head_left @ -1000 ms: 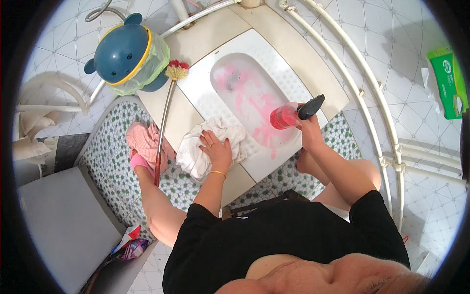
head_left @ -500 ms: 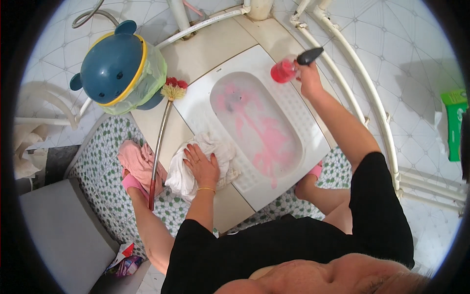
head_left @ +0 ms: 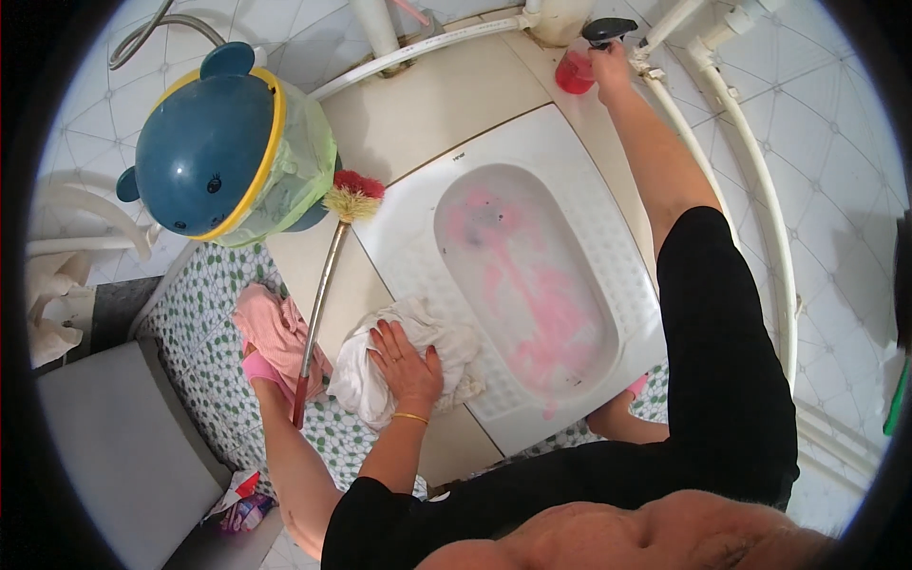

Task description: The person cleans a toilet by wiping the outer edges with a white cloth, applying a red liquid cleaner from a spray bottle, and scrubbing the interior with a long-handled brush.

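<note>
At the far right, my right hand (head_left: 611, 68) is closed around the neck of a spray bottle (head_left: 574, 73) that has a black head and red liquid inside. The bottle is upright, by the back corner of the white squat toilet (head_left: 404, 228). Pink liquid (head_left: 546, 318) is spread in streaks over the floor of the toilet's basin, with some drops on the near rim. My left hand (head_left: 408, 369) lies flat, fingers stretched, on a bunched white cloth (head_left: 356, 375). That cloth rests across the tiled ledge and the toilet's left edge.
Left of the toilet leans a long-handled brush (head_left: 323, 304) with red and yellow bristles. A blue-lidded bin (head_left: 209, 157) with a green liner stands behind it. A pink cloth (head_left: 271, 328) lies near my left foot. White pipes (head_left: 774, 256) run along the right wall; a grey box (head_left: 119, 442) sits at left.
My right hand has carried the spray bottle farther back, away from above the basin's edge to the back corner. The left hand stays on the white cloth. The whole view has shifted slightly.
</note>
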`<state>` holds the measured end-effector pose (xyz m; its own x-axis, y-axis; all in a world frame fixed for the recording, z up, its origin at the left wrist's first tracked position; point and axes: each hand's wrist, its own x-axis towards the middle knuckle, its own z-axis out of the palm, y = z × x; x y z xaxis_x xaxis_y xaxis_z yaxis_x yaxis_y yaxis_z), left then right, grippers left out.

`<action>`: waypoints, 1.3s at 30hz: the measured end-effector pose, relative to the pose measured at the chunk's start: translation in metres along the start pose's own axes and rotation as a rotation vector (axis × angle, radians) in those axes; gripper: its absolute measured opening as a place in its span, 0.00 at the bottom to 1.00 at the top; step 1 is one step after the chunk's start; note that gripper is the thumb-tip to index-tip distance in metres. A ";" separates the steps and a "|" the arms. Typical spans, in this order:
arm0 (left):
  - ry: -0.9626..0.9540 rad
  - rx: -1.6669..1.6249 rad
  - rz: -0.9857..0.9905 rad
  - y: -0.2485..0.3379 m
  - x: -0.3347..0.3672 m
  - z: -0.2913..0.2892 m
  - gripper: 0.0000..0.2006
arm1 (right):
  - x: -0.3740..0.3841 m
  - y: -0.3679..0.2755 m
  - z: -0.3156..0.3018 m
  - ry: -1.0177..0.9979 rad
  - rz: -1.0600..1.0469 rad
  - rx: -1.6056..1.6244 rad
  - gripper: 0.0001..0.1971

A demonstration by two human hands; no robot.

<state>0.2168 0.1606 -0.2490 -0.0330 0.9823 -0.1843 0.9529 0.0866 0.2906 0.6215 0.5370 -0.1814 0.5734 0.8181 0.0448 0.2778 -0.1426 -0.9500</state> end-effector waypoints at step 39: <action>-0.227 0.110 0.081 -0.007 0.001 0.009 0.36 | -0.447 -0.055 0.219 -1.437 -0.521 -0.589 0.19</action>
<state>0.2131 0.1598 -0.2592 0.1013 0.9219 -0.3739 0.9772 -0.0218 0.2110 0.1813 0.3012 -0.2166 -0.7228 0.6106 -0.3236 0.6314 0.3932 -0.6684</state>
